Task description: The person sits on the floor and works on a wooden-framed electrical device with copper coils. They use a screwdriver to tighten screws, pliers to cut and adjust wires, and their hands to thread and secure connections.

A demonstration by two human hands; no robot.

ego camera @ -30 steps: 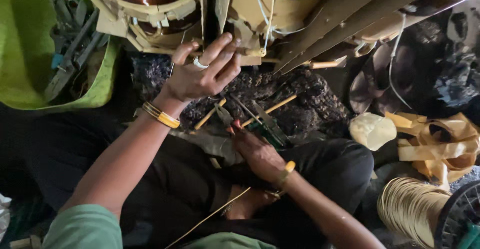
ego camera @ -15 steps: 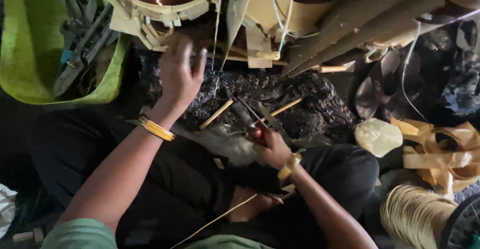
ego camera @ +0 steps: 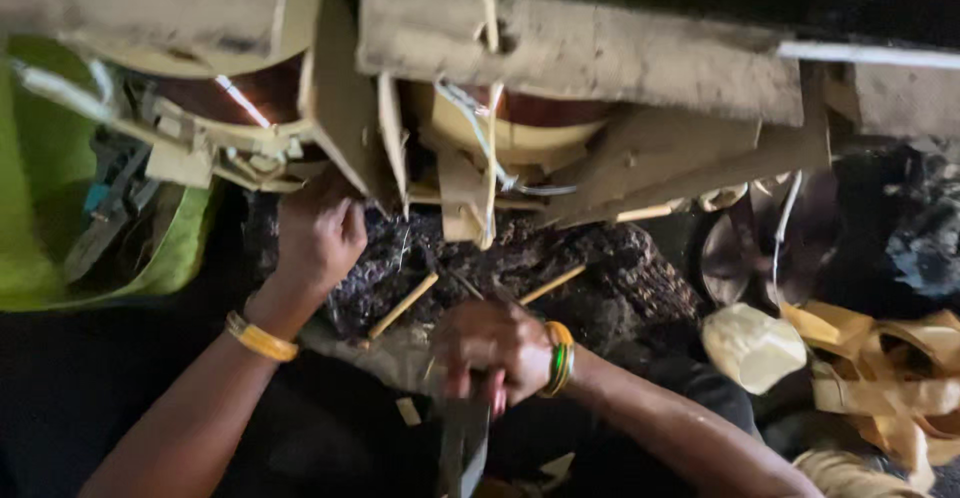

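1. Flat dark tool point(ego camera: 462, 448): gripped in the right hand point(ego camera: 490, 350), blade or bar end pointing toward the bottom edge of view, just below the dark lumpy mass point(ego camera: 560, 278). Exact tool type can't be made out: blurred.
2. Right hand: fingers curled tight around the tool's upper end, knuckles up. Green and yellow bangles point(ego camera: 560, 358) on that wrist.
3. Left hand point(ego camera: 318, 236): up against the underside of the cardboard-and-copper coil assembly point(ego camera: 480, 128), at the left edge of the dark mass. Fingers folded in; what they pinch, if anything, is hidden. Gold bangles point(ego camera: 260, 339) on that wrist.
4. Coil assembly: spans the top of view, above the dark mass. Copper windings point(ego camera: 235, 93) show left of centre, beige cardboard flaps and pale cords hang down from it.
5. Two thin wooden sticks point(ego camera: 402, 305) lie angled on the dark mass, between the two hands.
6. Green tub point(ego camera: 180, 248): well left of the dark mass, hand tools inside.
7. Cream-coloured lump point(ego camera: 752, 346): right of the dark mass. Tan tape loops point(ego camera: 890, 378) just beyond it.
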